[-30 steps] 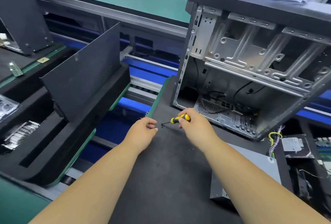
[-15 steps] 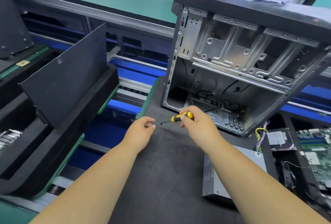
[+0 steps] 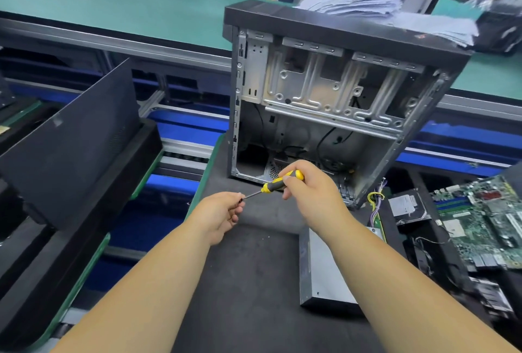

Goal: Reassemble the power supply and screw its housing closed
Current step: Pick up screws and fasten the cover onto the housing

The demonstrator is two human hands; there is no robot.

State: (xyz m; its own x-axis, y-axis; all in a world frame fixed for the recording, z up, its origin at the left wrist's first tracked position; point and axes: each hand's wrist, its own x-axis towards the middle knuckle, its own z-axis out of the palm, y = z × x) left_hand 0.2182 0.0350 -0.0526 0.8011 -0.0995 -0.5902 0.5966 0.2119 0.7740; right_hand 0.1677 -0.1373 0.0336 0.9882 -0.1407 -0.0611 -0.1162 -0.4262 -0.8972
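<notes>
Since a second ago both hands have been lifted off the black mat [image 3: 248, 282], and the screwdriver's tip has been brought to the left fingertips. The screwdriver [image 3: 278, 183] is clasped by its yellow and black handle in the right hand [image 3: 313, 197], with the shaft angled down and leftward so that the tip meets the left hand [image 3: 220, 215]. That hand's fingers are curled and pinched together at the tip; a screw is probably being seated there, though none can be made out, so what is pinched cannot be told. Such a hold would let the screw be carried on the bit. Below the right forearm, the power supply [image 3: 324, 276] lies flat on the mat as a grey metal box, within easy reach, its wire bundle [image 3: 377, 203] trailing at its far end. Behind the hands, the open computer case [image 3: 324, 104] stands upright, and a motherboard [image 3: 485, 217] lies well to the right.
</notes>
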